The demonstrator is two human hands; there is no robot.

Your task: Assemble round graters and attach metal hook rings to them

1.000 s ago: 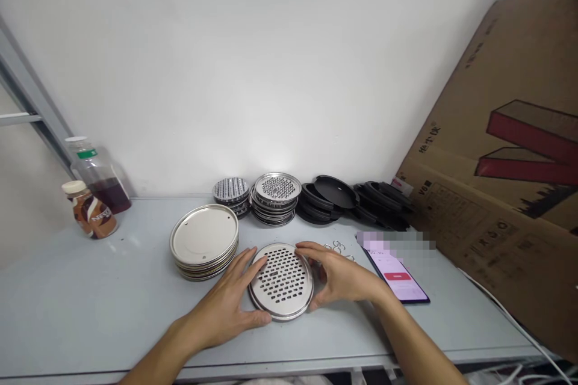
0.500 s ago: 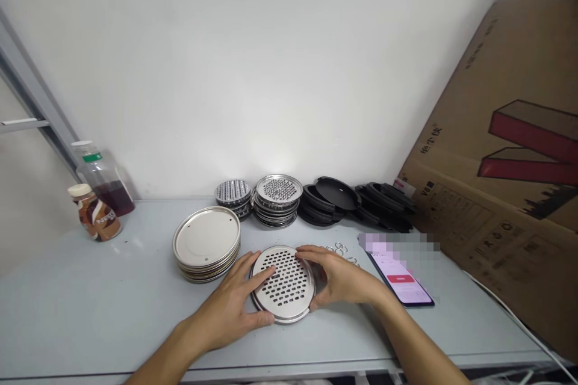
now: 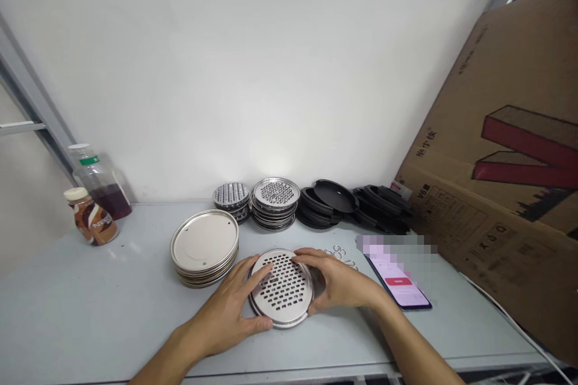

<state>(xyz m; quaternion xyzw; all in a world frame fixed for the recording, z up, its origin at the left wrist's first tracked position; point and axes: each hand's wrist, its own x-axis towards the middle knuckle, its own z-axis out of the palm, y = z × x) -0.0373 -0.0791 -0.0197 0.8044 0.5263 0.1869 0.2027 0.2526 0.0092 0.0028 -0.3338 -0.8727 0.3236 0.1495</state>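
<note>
At the near edge of the grey table point(image 3: 90, 325), a round perforated metal disc point(image 3: 282, 290) is held flat on the surface between both hands. The left hand point(image 3: 230, 313) is laid against its left rim, fingers spread, the thumb hooked round the near edge and a fingertip resting on the perforated face. The right hand point(image 3: 341, 283) is curved over the far right rim, fingers slightly apart and bent down onto the edge. The disc is thus clasped from both sides, lying directly between the two hands, with neither clearly nearer; being round, it has no long axis.

Just beyond the right hand, a few small metal rings point(image 3: 338, 251) are scattered, and a phone point(image 3: 400, 286) with a lit screen is laid to the right; its writing cannot be read. To the left of the disc, a stack of plain metal lids point(image 3: 204, 248) is set.

Farther back, against the wall, two stacks of perforated discs point(image 3: 275, 201) and piles of black round parts point(image 3: 352, 201) are ranged. At the far left, a brown bottle point(image 3: 90, 216) with a partly legible label and a clear jar point(image 3: 102, 183) of dark liquid are stood. On the right, a cardboard box point(image 3: 510, 174) is leaned, printed with "V6" and some characters too small to be read.
</note>
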